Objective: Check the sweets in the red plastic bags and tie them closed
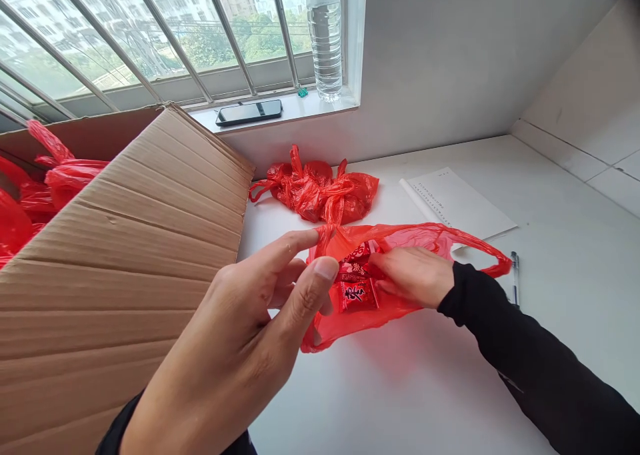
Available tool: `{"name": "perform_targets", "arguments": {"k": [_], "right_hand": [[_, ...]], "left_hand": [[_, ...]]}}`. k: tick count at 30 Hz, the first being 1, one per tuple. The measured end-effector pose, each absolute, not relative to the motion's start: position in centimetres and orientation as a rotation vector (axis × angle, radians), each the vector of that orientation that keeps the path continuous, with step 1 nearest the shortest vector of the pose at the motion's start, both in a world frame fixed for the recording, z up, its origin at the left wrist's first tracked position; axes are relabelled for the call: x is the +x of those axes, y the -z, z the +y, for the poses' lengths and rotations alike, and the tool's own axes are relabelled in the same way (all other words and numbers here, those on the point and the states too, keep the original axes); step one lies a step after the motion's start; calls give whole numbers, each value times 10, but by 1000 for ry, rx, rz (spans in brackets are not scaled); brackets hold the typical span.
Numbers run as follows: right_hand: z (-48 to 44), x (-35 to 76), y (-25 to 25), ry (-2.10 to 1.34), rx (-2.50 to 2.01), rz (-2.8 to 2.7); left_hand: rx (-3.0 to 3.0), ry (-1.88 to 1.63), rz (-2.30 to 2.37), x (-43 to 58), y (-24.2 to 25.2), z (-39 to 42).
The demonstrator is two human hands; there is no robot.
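Note:
A thin red plastic bag (380,315) is spread wide above the white table. My left hand (250,335) holds its left side, with the fingers hooked at the handle and the thumb in front of the opening. Small shiny red packets (356,295) with dark and white lettering lie inside the bag. My right hand (417,275) reaches in from the right, its fingers closed at a red packet beside the others; the fingertips are partly hidden. The bag's right handle loop (493,255) hangs loose over my right wrist.
Tied red bags (320,188) sit against the wall behind. A cardboard box (130,242) with more red bags (75,175) stands at left. A notebook (460,205) and a pen (515,278) lie right. The windowsill bears a phone (249,112) and a water bottle (326,48).

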State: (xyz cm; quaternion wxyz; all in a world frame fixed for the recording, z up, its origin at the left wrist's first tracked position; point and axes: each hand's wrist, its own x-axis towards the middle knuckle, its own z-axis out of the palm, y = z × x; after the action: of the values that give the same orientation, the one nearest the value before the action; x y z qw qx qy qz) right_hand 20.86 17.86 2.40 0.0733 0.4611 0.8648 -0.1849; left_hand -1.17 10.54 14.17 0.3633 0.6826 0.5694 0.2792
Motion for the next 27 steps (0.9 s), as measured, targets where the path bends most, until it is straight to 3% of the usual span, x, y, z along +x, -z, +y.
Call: {"name": "perform_targets", "arguments": {"k": [11, 27], "right_hand": [[183, 206, -23, 395, 1580, 2536], [185, 207, -23, 460, 1545, 2536]], "left_hand": [[1788, -742, 1472, -11, -142, 107], [1826, -711, 1486, -11, -144, 106]]}}
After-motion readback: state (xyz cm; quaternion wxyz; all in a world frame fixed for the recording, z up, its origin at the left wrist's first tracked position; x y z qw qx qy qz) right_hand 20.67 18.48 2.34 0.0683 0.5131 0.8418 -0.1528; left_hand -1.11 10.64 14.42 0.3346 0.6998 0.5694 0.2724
